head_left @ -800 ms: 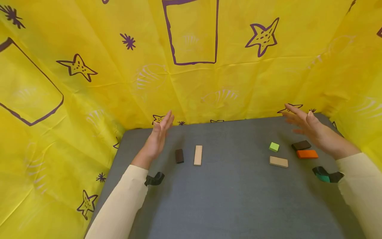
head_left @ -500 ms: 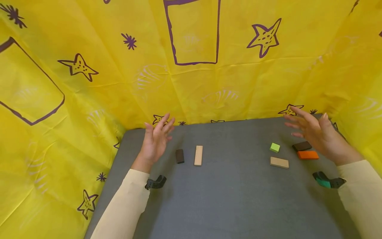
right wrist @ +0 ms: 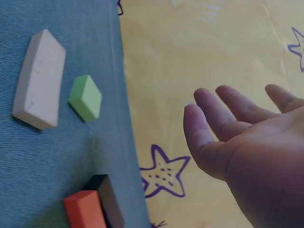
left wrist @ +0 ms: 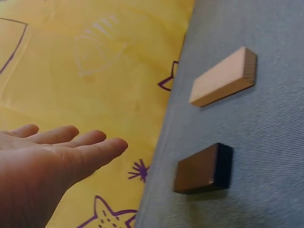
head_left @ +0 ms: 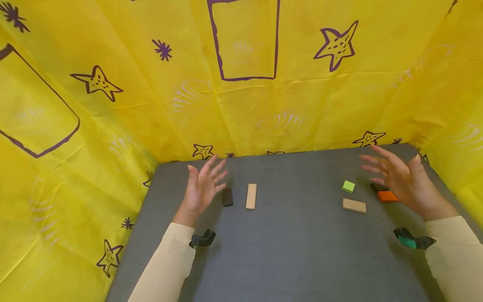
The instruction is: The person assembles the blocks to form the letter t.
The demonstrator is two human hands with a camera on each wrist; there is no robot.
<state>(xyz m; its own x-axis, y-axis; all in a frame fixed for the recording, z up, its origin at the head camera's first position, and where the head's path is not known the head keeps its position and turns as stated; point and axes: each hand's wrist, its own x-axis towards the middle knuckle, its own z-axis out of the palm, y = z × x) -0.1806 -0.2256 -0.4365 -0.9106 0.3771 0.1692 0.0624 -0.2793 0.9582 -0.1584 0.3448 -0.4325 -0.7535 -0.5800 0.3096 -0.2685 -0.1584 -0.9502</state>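
Note:
My left hand [head_left: 202, 188] is held above the table's left part with fingers spread and nothing in it. Just right of it lie a dark brown block [head_left: 227, 197] and a longer pale wooden block [head_left: 250, 196], set apart from each other; both also show in the left wrist view, the brown block [left wrist: 204, 170] nearer the hand. My right hand [head_left: 405, 184], empty too, hovers at the right with relaxed fingers. It partly covers an orange block [head_left: 386, 196] and a dark block [head_left: 378, 187] behind that. Left of these sit a small green block [head_left: 348, 186] and a pale wooden block [head_left: 354, 205].
A grey cloth-covered table [head_left: 286, 247] carries all the blocks. Yellow fabric [head_left: 245, 117] with purple starfish drawings rises along its back and sides. Dark straps [head_left: 202, 238] show at both wrists.
Both hands have turned their palms more upward and inward and come slightly nearer the body. The left hand's fingers have spread. The blocks have stayed in place.

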